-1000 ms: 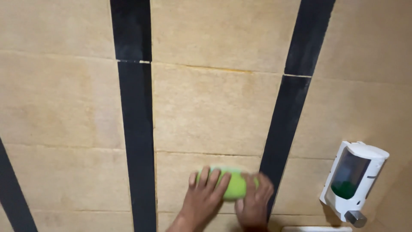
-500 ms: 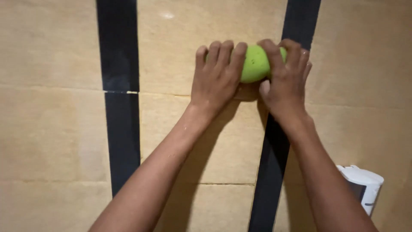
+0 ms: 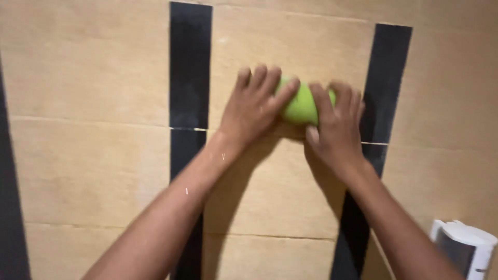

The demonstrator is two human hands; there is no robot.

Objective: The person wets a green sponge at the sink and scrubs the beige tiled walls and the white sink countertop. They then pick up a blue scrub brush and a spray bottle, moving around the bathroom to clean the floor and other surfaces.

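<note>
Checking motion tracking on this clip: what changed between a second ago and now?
Both hands, left hand and right hand, have slid the green sponge up the tan tiled wall, from low beside the soap dispenser to well above it. The view followed, so the dispenser now sits at the bottom right corner. Unchanged: both hands keep the sponge pressed on the wall, between the black stripes.

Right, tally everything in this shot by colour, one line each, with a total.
Green: 1, the sponge pressed to the wall under the left hand and right hand.
Black: 3, the vertical stripes on the beige tile wall: left edge, middle, right.
White: 1, the soap dispenser at bottom right.
Total: 5
</note>
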